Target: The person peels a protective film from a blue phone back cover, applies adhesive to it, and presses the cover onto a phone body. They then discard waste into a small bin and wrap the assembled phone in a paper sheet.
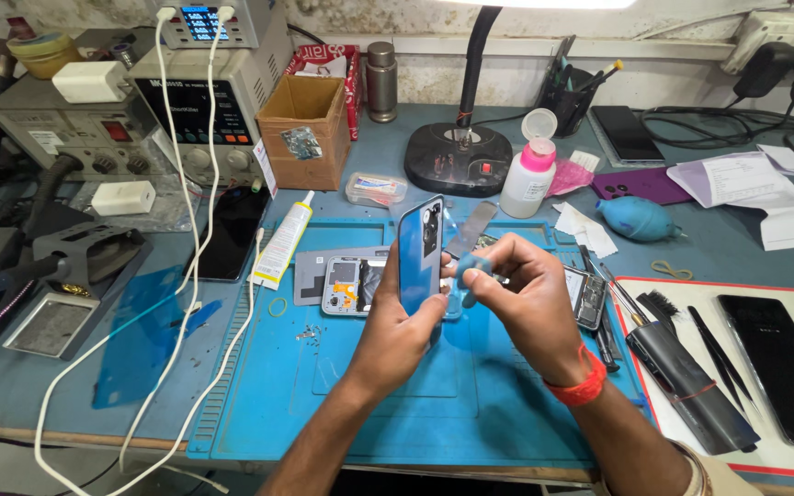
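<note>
— Blue phone back cover (421, 253) stands upright at the mat's (342, 404) centre, our left hand (402, 335) closed around its lower edge. It could slip onto the opened phone (353, 285) at nine o'clock.

— And our right hand (526, 298), at three o'clock?

— Fingers pinched shut on a small blue piece (472, 272) touching the cover.

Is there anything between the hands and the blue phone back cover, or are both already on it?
Nothing visible stands between them. The left hand grips the blue phone back cover upright by its lower edge, and the right hand presses a small blue piece against its side. The opened phone lies flat on the blue mat behind.
</note>
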